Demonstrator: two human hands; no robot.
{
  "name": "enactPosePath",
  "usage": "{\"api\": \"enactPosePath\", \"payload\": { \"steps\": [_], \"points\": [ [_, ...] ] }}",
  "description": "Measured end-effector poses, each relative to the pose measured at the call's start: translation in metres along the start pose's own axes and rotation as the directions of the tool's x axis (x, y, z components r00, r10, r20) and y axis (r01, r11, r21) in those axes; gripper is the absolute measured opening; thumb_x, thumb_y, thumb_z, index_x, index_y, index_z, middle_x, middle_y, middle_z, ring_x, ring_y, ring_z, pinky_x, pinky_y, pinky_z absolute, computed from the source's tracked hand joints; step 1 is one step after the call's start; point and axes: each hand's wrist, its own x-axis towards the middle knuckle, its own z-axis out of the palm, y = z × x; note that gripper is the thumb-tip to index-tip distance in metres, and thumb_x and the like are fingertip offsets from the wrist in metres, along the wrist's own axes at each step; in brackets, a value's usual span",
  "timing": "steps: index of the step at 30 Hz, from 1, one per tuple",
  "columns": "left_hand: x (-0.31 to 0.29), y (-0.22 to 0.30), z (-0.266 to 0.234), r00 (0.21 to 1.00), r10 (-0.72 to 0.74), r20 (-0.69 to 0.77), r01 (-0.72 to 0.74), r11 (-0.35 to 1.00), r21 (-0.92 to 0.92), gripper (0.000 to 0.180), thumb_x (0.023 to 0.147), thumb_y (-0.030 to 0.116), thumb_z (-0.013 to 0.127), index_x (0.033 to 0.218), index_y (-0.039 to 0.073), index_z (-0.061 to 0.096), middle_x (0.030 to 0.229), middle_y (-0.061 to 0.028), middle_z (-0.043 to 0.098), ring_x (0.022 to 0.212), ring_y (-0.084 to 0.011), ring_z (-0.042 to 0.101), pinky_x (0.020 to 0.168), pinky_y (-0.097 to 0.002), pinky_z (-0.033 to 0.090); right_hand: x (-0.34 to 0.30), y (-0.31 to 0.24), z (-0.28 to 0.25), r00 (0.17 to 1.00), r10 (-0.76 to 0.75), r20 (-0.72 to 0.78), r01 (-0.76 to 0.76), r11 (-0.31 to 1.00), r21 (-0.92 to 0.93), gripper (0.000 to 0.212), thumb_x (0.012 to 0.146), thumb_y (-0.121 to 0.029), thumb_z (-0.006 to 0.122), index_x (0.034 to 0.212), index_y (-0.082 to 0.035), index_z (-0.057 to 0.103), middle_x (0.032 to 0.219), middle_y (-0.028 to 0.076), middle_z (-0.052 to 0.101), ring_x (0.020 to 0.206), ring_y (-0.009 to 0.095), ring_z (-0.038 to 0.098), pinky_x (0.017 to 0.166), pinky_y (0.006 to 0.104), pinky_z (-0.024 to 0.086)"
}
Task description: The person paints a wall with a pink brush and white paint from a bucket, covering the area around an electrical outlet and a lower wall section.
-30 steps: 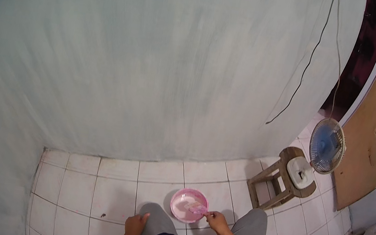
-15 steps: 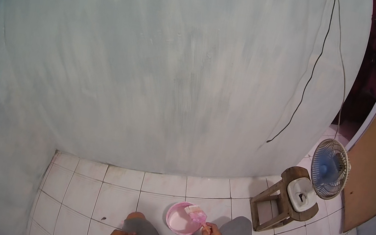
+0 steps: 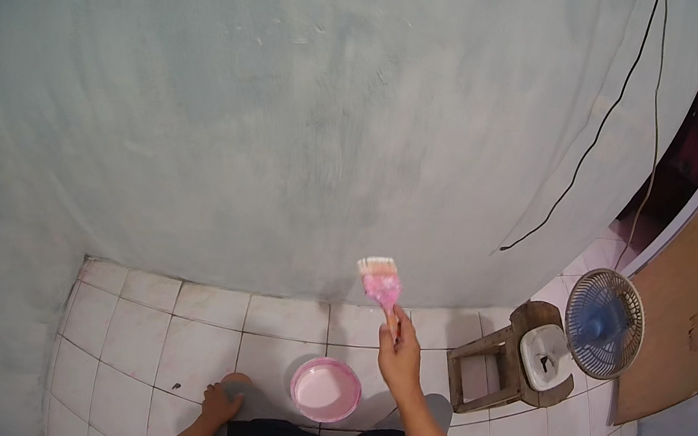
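Observation:
My right hand grips the handle of a paintbrush with pink paint smeared on it and pale, wet-looking bristles. The brush points up and away from me, in front of the lower part of the pale grey-white wall; whether its tip touches the wall I cannot tell. Below and left of that hand, a pink bucket of light paint stands on the floor between my knees. My left hand rests on my left knee, fingers apart and holding nothing.
To the right a wooden stool carries a fan with blue blades. Dark and light cables hang down the wall. A brown board leans beyond the fan. White tiles cover the floor.
My right hand has lifted the paintbrush from over the bucket, up and forward toward the wall. My left hand has shifted slightly up on the knee. The view has tilted a little.

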Motion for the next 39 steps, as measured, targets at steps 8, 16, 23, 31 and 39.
{"api": "enactPosePath", "payload": {
  "steps": [8,16,23,31,39],
  "points": [
    [0.028,0.032,0.0,0.978,-0.065,0.199,0.066,0.998,0.003,0.081,0.077,0.052,0.065,0.127,-0.008,0.044,0.121,-0.0277,0.048,0.115,-0.0455,0.049,0.092,-0.0537,0.046,0.088,-0.037,0.002,0.992,-0.076,-0.103,0.057,0.982,-0.182,0.044,0.096,-0.021,0.054,0.132,0.004,0.051,0.118,0.02,0.063,0.103,0.022,0.062,0.088,0.0323,0.048],
    [0.027,0.031,0.003,0.991,-0.072,0.11,0.074,0.997,-0.02,0.074,0.08,0.046,0.063,0.125,-0.009,0.045,0.119,-0.0264,0.048,0.112,-0.044,0.049,0.091,-0.0546,0.045,0.147,-0.114,-0.009,0.963,-0.215,-0.164,0.174,0.956,-0.235,0.037,0.094,-0.02,0.056,0.118,0.008,0.061,0.082,0.011,0.065,0.075,0.014,0.058,0.069,0.0284,0.047],
    [0.029,0.025,0.001,0.989,-0.077,0.124,0.081,0.997,-0.021,0.075,0.083,0.049,0.06,0.127,-0.01,0.043,0.123,-0.0305,0.047,0.115,-0.0462,0.049,0.092,-0.0529,0.047,0.183,-0.211,-0.037,0.897,-0.385,-0.218,0.337,0.914,-0.227,0.038,0.094,-0.02,0.057,0.121,0.007,0.06,0.081,0.004,0.059,0.071,0.01,0.051,0.064,0.0256,0.044],
    [0.026,0.018,0.001,0.996,-0.041,0.084,0.048,0.996,-0.081,0.069,0.083,0.045,0.061,0.123,-0.01,0.047,0.119,-0.0292,0.049,0.112,-0.0454,0.049,0.093,-0.0515,0.045,0.179,-0.172,-0.013,0.837,-0.48,-0.263,0.436,0.875,-0.209,0.038,0.097,-0.016,0.05,0.128,0.005,0.053,0.109,0.019,0.064,0.091,0.022,0.061,0.08,0.0315,0.048],
    [0.026,0.014,0.001,0.997,-0.01,0.071,0.016,0.996,-0.087,0.068,0.083,0.046,0.061,0.122,-0.009,0.049,0.118,-0.0305,0.05,0.109,-0.0461,0.051,0.092,-0.0521,0.046,0.087,0.007,0.04,0.949,-0.254,-0.185,0.229,0.962,-0.148,0.039,0.096,-0.014,0.05,0.129,0.006,0.051,0.118,0.024,0.059,0.105,0.032,0.06,0.09,0.0365,0.047]
  ]
}}
